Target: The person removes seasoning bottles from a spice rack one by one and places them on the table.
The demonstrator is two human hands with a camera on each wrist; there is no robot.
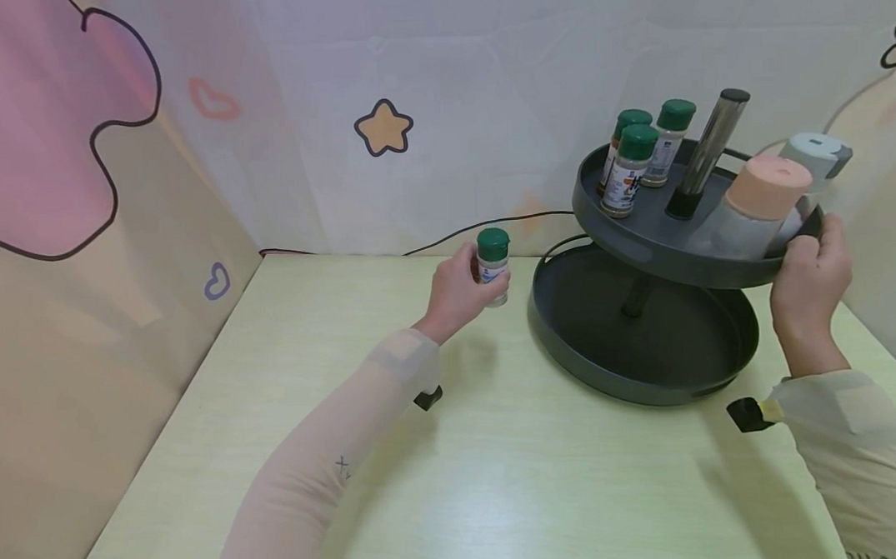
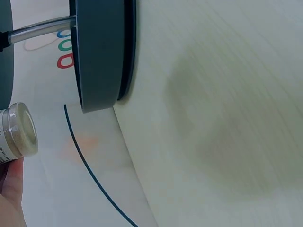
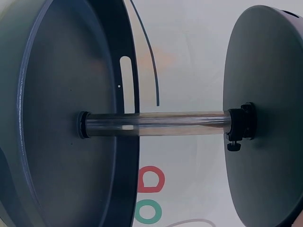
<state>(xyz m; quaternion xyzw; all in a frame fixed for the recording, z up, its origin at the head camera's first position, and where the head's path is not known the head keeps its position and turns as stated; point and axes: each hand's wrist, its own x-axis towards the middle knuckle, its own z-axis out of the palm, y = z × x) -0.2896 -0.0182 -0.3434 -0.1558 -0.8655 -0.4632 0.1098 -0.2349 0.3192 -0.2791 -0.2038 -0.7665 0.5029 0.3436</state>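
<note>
My left hand [image 1: 459, 289] grips a small clear spice jar [image 1: 495, 265] with a green cap, held upright left of the two-tier black rack. In the left wrist view the base of the spice jar [image 2: 21, 130] shows pale contents. My right hand [image 1: 812, 284] holds the rim of the upper tray [image 1: 687, 248] at its right side. On that tray stand several green-capped spice jars [image 1: 624, 176] at the left, and a container with a peach lid [image 1: 770, 190] and a grey-white one [image 1: 818, 155] at the right. The lower tray [image 1: 645, 329] holds nothing.
A metal pole [image 1: 712, 147] rises through the upper tray, and a post [image 3: 180, 124] joins the tiers. A dark cable [image 1: 483, 224] runs along the wall behind the pale table [image 1: 502, 477]. Printed cloth [image 1: 300, 152] covers the back and sides.
</note>
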